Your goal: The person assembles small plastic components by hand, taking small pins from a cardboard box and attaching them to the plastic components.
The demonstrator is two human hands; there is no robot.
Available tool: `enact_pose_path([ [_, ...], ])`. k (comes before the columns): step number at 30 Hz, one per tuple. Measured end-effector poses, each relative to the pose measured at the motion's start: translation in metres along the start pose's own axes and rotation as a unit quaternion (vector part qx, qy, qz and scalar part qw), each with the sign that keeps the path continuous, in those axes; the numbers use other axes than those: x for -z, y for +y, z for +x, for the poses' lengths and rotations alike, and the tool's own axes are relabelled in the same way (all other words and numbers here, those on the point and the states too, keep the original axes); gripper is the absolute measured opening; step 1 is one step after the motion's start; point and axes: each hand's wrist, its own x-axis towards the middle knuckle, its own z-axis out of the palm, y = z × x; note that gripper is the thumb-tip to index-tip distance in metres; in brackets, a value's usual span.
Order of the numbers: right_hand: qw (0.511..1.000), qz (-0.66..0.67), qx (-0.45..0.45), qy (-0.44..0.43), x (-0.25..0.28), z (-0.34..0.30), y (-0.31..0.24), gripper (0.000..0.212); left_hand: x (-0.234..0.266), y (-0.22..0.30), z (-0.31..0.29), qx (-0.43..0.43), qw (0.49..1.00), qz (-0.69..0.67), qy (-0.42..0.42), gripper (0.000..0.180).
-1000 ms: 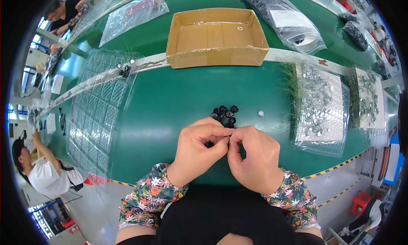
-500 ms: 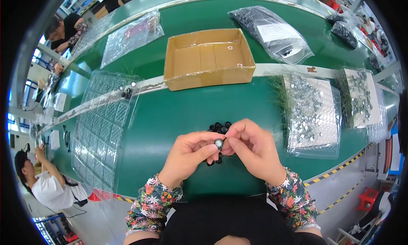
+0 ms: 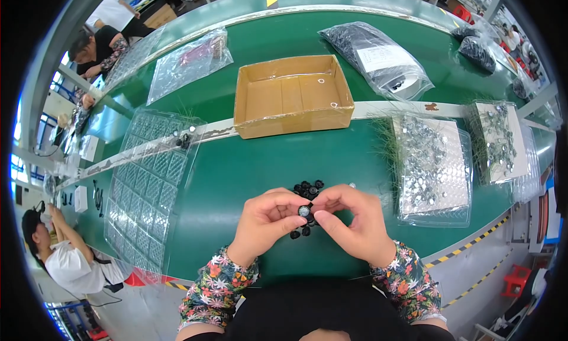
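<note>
Between the thumb and fingers of my left hand (image 3: 264, 221) is a small round black part (image 3: 304, 211) with a pale, shiny round face turned up. My right hand (image 3: 357, 222) is closed too, its thumb and forefinger pinching at the right edge of the same part. Whether a separate small piece sits in that pinch is hidden by the fingers. Just beyond and below my fingertips lies a loose pile of small round black parts (image 3: 307, 189) on the green table. A small clear disc (image 3: 352, 185) shows behind my right knuckles.
Ahead stands an open cardboard box (image 3: 293, 126). Clear blister trays (image 3: 139, 193) lie to the left, with a few small parts on top. At right, two boards (image 3: 429, 163) carry many shiny discs. Plastic bags (image 3: 384, 60) rest farther back. A co-worker (image 3: 74, 258) sits at far left.
The view has tilted slightly, so the table sits lower in it. My right fingertips have come down from above the black part to its right edge.
</note>
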Motion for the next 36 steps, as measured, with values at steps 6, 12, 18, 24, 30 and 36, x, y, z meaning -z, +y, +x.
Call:
enact_pose_path([
  [6, 0.995, -0.005, -0.088, -0.044, 0.003, 0.002, -0.001, 0.012, 0.000, -0.003, 0.001, -0.090, 0.983, 0.159, -0.028, 0.028],
  [12, 0.992, 0.022, -0.114, -0.040, 0.003, 0.003, 0.002, 0.009, -0.008, 0.007, 0.003, -0.167, 0.944, 0.283, -0.014, 0.029],
  [18, 0.997, 0.080, -0.001, -0.009, -0.006, -0.003, 0.011, 0.011, -0.012, 0.012, -0.003, -0.230, 0.925, 0.297, 0.065, 0.027],
  [24, 0.995, 0.081, 0.061, 0.020, -0.014, -0.008, 0.021, 0.014, -0.012, 0.015, -0.007, -0.318, 0.883, 0.340, 0.060, 0.027],
  [30, 0.994, 0.091, 0.006, 0.062, -0.021, -0.008, 0.015, 0.014, -0.018, 0.012, -0.007, -0.256, 0.899, 0.340, 0.104, 0.029],
  [36, 0.982, 0.162, -0.072, 0.068, -0.022, -0.002, 0.019, 0.012, -0.019, -0.002, -0.002, -0.137, 0.960, 0.214, 0.114, 0.029],
])
